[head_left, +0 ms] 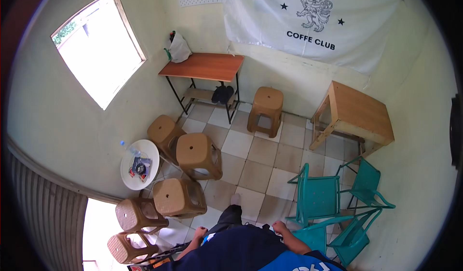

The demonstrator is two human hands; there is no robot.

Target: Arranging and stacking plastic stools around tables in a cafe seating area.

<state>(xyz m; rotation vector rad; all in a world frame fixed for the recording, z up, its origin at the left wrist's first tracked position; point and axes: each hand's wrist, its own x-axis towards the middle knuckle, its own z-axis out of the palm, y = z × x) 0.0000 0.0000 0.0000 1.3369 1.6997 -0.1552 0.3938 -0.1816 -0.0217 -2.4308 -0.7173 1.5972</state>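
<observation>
My left hand (200,232) hangs low beside my dark trousers, its fingers curled into a loose fist. On the other side of my body, my right hand (279,227) is curled closed too, next to dark cloth at my waist. Nothing sticks out of either hand. One foot (235,199) in a light sock is on the tiled floor (255,174) ahead of me. Closest to my left hand is a brown plastic stool (170,196); a green metal chair (318,196) stands to the right, beyond my right hand.
Several brown stools line the left side around a round white table (126,177) with a bottle and small items. A reddish table (207,66) bears a white bag (179,49); dark shoes (223,94) lie beneath. A wooden table (364,109) and several green chairs fill the right.
</observation>
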